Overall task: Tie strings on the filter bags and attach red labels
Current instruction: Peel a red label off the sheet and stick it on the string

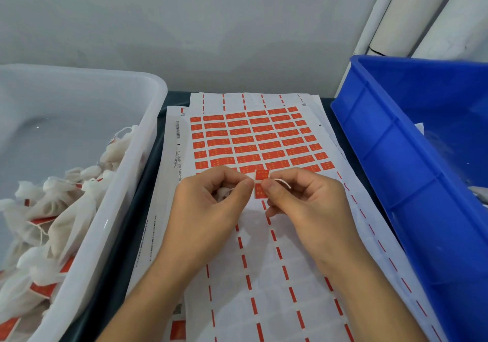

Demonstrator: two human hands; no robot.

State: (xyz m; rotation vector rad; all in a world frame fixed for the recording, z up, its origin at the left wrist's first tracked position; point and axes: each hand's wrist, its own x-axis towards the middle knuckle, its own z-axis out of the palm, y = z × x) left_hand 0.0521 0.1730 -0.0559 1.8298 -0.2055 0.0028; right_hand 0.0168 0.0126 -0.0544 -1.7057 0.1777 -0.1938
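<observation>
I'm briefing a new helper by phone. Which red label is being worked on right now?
Start at the label sheet between the white tub and the blue bin. Just below its last full red row, the left hand and right hand meet. The label pinched there is off the sheet, with string across it.

Your left hand (211, 196) cups a bag (222, 192); your right hand (298, 196) pinches its string (283, 182) and a red label (261, 187) above the sheet (250, 141).

A blue crate (412, 172) fills the right of the frame, with white pipes (412, 11) in the upper right corner. A grey wall (184, 24) spans the top, and a dark table (158, 135) shows in the centre.
</observation>
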